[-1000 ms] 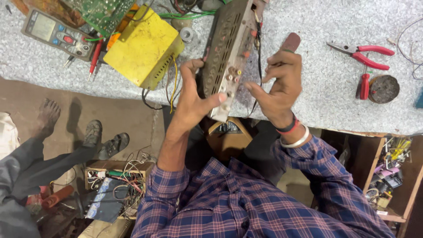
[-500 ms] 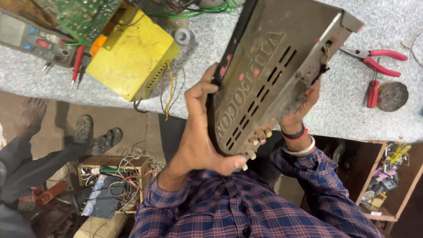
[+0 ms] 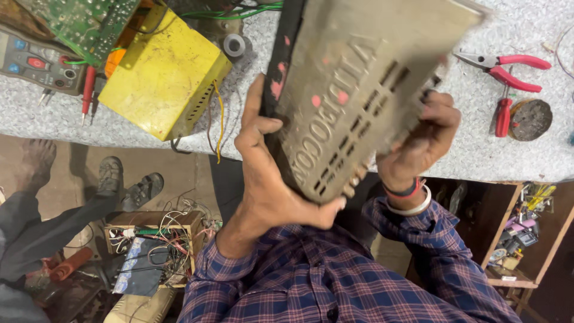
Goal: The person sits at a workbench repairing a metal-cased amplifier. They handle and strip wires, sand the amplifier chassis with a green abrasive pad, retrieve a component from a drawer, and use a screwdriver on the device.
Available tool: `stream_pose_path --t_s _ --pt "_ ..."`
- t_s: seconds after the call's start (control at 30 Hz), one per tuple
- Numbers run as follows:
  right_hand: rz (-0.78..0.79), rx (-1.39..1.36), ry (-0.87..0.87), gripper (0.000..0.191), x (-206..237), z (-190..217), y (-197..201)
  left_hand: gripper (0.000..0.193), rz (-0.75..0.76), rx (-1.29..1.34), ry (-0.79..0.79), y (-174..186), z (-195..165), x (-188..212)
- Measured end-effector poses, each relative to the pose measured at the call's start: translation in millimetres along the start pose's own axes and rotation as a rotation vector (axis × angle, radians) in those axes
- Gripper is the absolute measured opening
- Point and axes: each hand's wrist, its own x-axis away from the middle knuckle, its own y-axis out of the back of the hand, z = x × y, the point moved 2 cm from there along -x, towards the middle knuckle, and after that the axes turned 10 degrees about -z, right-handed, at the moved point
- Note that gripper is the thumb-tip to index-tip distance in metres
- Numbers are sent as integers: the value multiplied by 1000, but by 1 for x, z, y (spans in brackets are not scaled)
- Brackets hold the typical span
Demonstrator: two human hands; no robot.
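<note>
Both hands hold a dull grey, slotted sheet-metal casing (image 3: 353, 90) tilted up above the speckled stone desk (image 3: 526, 155). The left hand (image 3: 269, 179) wraps its dark edge; the right hand (image 3: 418, 143) clasps the lower corner. At 10 o'clock sits a boxy yellow metal housing (image 3: 161, 78); at 3 o'clock, red-handled pliers (image 3: 508, 66).

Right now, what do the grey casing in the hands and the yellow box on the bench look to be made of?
Grey casing: seemingly sheet metal, dull and dusty, with punched vent slots, raised letters and pink paint spots. Yellow box: likely painted sheet metal, glossy but scuffed, with folded edges and side slots. Both hands, left hand and right hand, grip the casing.
</note>
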Motion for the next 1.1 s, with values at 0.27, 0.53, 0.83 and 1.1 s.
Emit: stream_pose_path --t_s 0.27,0.53,0.83,1.1 --pt "451 -139 -336 68 -7 78 -53 110 -209 -258 -166 -30 41 11" --pt "568 -97 -314 49 -13 68 -41 107 -244 -246 -208 -33 66 22" --pt "306 -365 -493 44 2 38 -34 105 -284 -292 -230 -38 79 27" --pt "346 -382 -671 35 -4 34 -32 107 -286 -338 -240 -40 80 28"
